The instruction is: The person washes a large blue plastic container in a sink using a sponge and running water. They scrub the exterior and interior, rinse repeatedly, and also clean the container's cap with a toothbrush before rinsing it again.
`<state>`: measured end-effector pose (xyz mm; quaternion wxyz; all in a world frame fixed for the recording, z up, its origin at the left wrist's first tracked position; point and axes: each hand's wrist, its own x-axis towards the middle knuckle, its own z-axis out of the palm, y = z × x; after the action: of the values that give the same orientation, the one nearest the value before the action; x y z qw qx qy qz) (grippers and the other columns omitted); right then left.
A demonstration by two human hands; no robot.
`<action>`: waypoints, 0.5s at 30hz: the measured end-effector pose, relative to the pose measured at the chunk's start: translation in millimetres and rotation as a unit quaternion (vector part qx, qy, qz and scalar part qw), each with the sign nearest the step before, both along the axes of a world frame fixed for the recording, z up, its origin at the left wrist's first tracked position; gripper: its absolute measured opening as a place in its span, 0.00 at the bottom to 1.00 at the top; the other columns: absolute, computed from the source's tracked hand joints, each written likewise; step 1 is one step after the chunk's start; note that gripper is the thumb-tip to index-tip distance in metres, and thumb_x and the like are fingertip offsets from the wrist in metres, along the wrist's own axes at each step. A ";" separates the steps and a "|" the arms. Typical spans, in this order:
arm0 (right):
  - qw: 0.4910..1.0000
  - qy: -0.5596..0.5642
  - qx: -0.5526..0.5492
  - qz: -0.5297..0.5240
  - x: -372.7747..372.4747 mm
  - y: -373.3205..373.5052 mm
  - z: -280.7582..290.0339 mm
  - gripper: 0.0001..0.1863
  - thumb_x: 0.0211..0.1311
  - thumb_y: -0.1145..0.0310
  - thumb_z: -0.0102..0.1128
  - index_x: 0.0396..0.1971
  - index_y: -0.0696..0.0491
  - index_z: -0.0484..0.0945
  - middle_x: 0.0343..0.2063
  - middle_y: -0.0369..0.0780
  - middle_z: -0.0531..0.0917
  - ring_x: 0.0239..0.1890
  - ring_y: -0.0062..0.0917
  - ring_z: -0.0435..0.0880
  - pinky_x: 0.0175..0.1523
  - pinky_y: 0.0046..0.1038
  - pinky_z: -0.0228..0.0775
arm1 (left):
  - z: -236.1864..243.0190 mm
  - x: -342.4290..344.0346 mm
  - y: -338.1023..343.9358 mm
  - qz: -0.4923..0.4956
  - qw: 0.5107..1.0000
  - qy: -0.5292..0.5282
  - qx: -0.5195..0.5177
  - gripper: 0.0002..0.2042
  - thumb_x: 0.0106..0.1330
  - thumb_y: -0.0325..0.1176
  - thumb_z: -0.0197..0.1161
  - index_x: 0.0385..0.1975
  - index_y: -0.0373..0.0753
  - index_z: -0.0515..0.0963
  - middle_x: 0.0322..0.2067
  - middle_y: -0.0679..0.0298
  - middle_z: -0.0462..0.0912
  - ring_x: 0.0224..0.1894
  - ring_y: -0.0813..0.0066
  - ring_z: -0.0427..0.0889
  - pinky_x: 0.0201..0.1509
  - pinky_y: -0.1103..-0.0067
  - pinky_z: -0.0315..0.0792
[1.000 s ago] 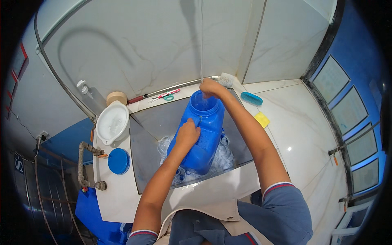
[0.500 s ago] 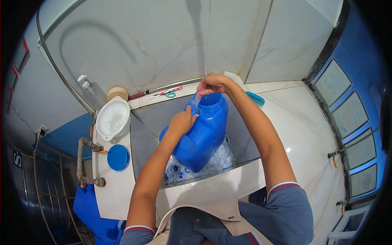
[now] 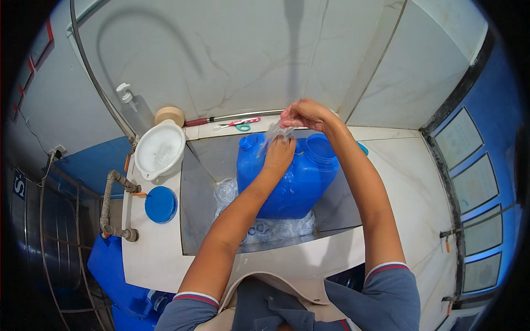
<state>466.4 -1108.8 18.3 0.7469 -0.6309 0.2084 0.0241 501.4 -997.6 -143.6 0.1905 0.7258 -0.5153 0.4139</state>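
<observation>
A large blue plastic jerrycan (image 3: pixel 295 193) stands upright in a grey sink basin. Its wide mouth is uncovered on the right, and a small blue cap sits at its left top corner. My left hand (image 3: pixel 280 156) is closed on the handle at the top, its fingertips partly covered. Just above it, my right hand (image 3: pixel 306 115) pinches crumpled, clear, wet-looking plastic film (image 3: pixel 274 134), which hangs down over the left fingers. Beneath the jerrycan lies a heap of clear ringed plastic pieces (image 3: pixel 284 228), some with blue bits; their kind I cannot tell.
Left of the basin (image 3: pixel 201 165) are a white bowl (image 3: pixel 160 149), a round blue lid (image 3: pixel 160 204), a pump bottle (image 3: pixel 135 110) and pipes (image 3: pixel 107 209). Scissors (image 3: pixel 243 126) and a red-handled rod (image 3: pixel 197 122) lie along the back ledge.
The jerrycan has turned from tilted to upright, its mouth shifting right. The clear film now spreads wider between my hands. My view has shifted slightly.
</observation>
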 end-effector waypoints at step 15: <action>0.977 0.017 -0.212 -0.018 7.1 -10.5 -32.1 0.06 0.52 0.77 0.45 0.21 0.57 0.73 0.18 0.37 0.75 0.15 0.18 0.71 0.21 0.17 0.65 | 53.8 28.1 55.0 -0.097 0.870 0.355 0.329 0.23 0.60 0.52 0.54 0.27 0.32 0.72 0.27 0.48 0.79 0.30 0.51 0.79 0.34 0.63 0.71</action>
<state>473.6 -1119.3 -13.9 0.5932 -0.7702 0.2331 -0.0233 529.5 -942.6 -89.8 0.1503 0.7907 -0.5874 -0.0854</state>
